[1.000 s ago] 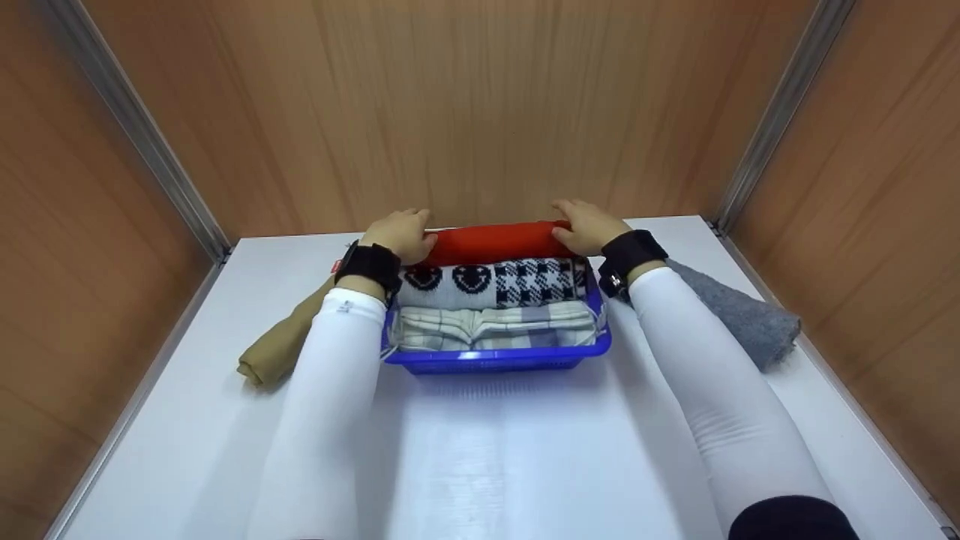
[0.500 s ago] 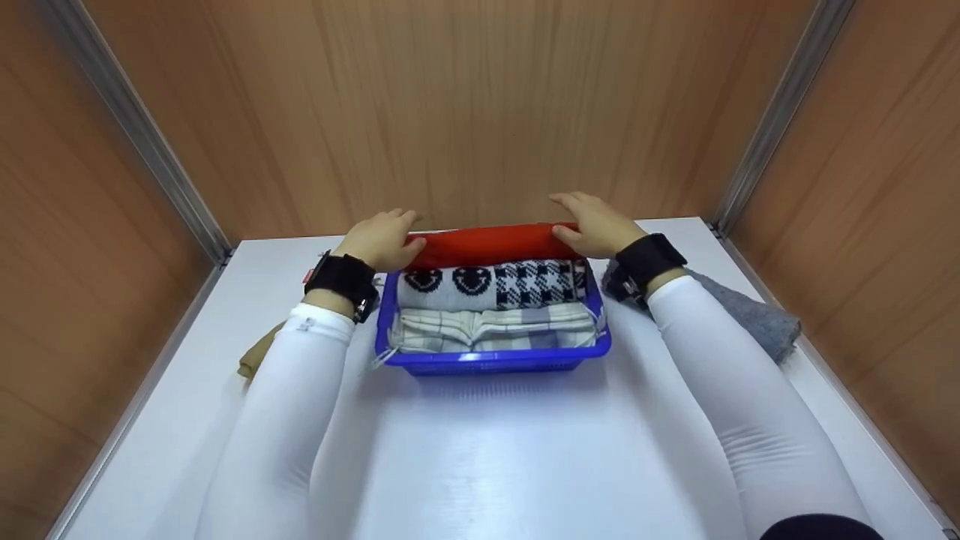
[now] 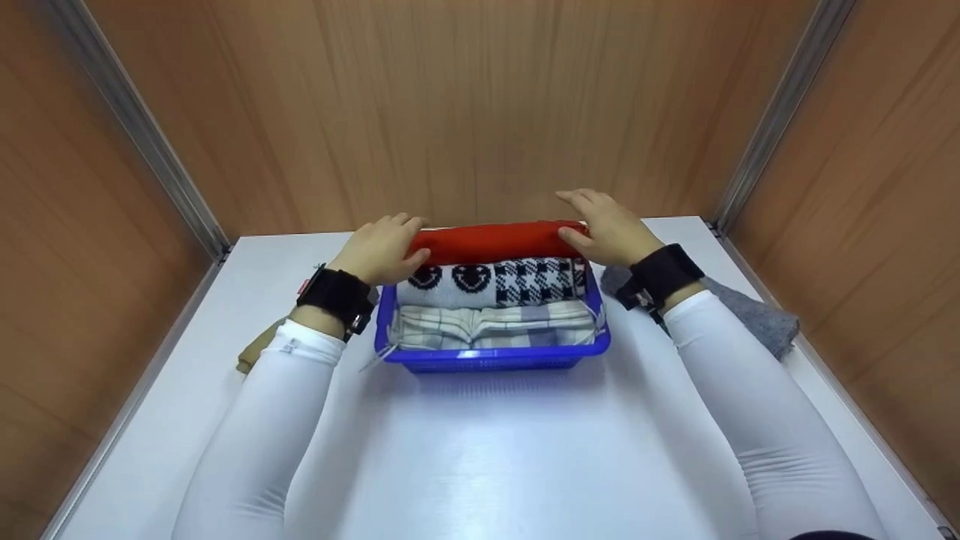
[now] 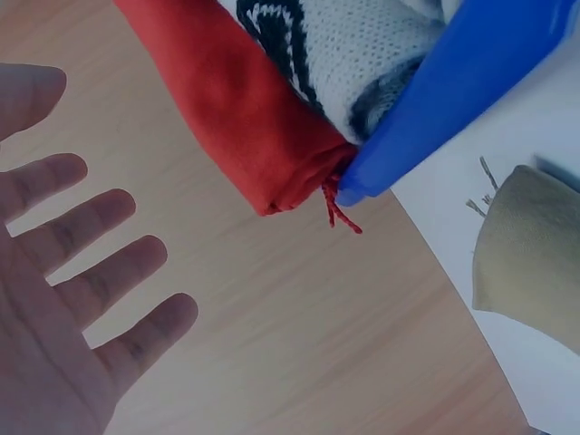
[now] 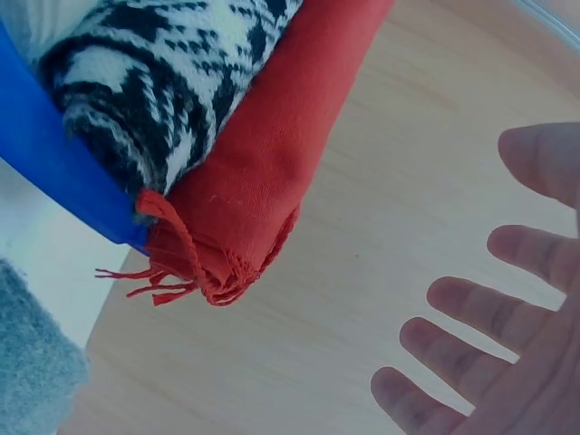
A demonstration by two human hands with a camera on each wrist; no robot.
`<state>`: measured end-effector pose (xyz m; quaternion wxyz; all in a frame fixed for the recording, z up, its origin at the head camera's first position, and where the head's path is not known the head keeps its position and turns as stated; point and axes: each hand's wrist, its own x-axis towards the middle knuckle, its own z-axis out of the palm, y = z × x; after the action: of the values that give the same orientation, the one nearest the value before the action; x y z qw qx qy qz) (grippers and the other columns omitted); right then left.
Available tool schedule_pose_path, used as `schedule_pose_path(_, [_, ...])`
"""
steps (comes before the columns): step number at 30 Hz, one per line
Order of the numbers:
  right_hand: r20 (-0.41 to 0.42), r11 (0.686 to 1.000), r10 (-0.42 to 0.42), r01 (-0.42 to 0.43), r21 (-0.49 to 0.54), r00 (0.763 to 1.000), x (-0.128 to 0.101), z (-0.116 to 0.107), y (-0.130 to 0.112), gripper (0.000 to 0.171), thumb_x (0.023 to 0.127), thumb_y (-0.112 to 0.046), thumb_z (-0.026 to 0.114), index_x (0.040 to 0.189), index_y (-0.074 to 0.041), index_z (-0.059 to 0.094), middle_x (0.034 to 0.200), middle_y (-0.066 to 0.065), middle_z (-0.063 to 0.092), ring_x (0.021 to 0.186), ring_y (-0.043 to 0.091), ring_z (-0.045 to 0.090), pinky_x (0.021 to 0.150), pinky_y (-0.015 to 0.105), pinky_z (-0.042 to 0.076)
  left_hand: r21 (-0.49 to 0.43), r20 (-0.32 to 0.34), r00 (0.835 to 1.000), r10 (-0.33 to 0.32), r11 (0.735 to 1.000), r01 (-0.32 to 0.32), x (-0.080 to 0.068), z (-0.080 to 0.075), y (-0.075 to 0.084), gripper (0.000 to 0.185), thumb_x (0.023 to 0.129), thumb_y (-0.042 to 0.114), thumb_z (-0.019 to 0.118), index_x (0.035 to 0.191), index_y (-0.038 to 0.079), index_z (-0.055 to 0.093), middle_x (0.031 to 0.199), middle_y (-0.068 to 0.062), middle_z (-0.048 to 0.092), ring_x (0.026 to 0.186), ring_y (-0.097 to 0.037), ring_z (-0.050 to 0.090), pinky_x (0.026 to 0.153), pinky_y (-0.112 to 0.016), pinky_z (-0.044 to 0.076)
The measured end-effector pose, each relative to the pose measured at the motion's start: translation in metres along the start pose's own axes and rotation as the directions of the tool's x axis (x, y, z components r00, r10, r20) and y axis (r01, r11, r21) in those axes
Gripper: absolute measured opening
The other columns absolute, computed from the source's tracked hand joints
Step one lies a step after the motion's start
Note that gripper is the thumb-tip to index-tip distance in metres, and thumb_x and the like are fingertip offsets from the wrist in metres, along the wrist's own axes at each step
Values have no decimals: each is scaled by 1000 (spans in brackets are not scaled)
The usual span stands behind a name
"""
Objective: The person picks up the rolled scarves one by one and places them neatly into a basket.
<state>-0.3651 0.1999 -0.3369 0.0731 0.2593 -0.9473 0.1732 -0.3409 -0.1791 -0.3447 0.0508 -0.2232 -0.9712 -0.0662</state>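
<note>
A red rolled scarf (image 3: 495, 241) with fringed ends lies along the back of a blue basket (image 3: 499, 360). In front of it sit a black-and-white knitted scarf (image 3: 450, 289) and a folded pale plaid scarf (image 3: 499, 326). My left hand (image 3: 381, 249) is held near the red roll's left end, its fingers (image 4: 100, 217) straight and spread, apart from the cloth in the left wrist view. Near the right end is my right hand (image 3: 611, 229), with fingers (image 5: 489, 313) likewise extended and nothing held. In the right wrist view a gap separates them from the red roll.
An olive rolled scarf (image 3: 259, 345) lies left of the basket, partly hidden by the left arm. To the right is a grey rolled scarf (image 3: 757, 319), partly behind the right forearm. Wooden panels (image 3: 480, 112) enclose the white table (image 3: 480, 450) at the back and sides.
Both hands have drawn away from the ends of the red scarf, the left one leftward and the right one rightward. The scarves and basket stay nearly where they were.
</note>
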Motion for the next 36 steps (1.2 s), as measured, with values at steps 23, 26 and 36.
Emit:
schedule_pose_path(23, [-152,999,-20,24,25,988,-48,19,20,65,105,-26,68,162,-3,47,161,26,52,153,46,46,128,64,34,-48,-73,996,56,997,-60,-30,21,18,59,105,33,67,157,7,54,157,-20,58,145,-43,55,117,-66,47])
schedule_pose_path(26, [-173,999,-31,35,19,985,-53,21,22,66,103,-25,69,160,0,48,158,26,54,150,47,48,127,64,36,-39,-64,997,47,998,-50,-36,24,19,61,105,34,66,158,7,53,159,-19,56,149,-42,52,119,-66,45])
schedule_pose_path(36, [-154,1000,14,-12,13,988,-70,24,37,69,102,-24,71,160,3,46,162,31,49,152,51,45,127,68,34,-37,-86,994,63,997,-66,-50,33,28,63,105,36,66,159,8,52,159,-20,56,151,-41,49,117,-66,46])
